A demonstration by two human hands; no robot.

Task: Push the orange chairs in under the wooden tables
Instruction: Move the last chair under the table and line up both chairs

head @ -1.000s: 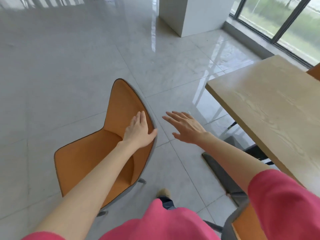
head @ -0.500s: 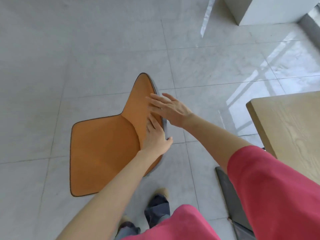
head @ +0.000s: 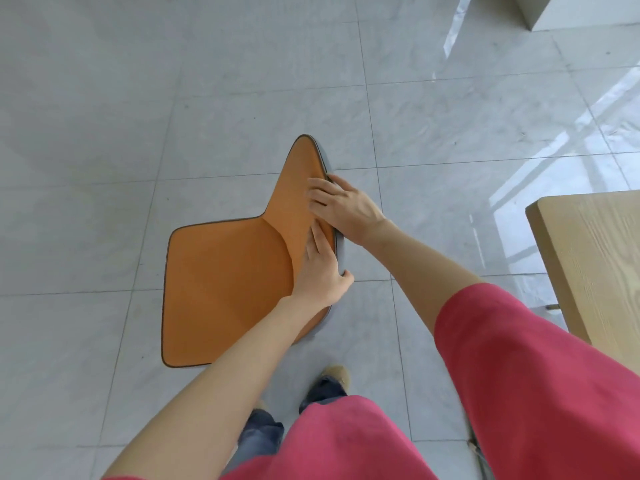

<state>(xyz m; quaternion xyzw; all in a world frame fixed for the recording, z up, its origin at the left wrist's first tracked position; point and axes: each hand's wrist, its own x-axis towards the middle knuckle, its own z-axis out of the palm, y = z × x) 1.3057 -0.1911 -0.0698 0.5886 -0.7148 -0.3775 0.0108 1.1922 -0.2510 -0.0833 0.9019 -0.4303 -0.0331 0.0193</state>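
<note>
An orange chair with a grey outer shell stands on the tiled floor in front of me, its seat to the left and its backrest to the right. My left hand grips the lower part of the backrest edge, fingers on the orange side and thumb behind. My right hand clasps the backrest edge higher up. A light wooden table shows at the right edge, apart from the chair, which faces away from it.
Grey marble floor tiles spread to the left and ahead. A white pillar base stands at the top right. My feet are just behind the chair.
My right hand has gone from hovering in the air to closing on the backrest edge above my left hand. The view has tilted down and the table now sits further right.
</note>
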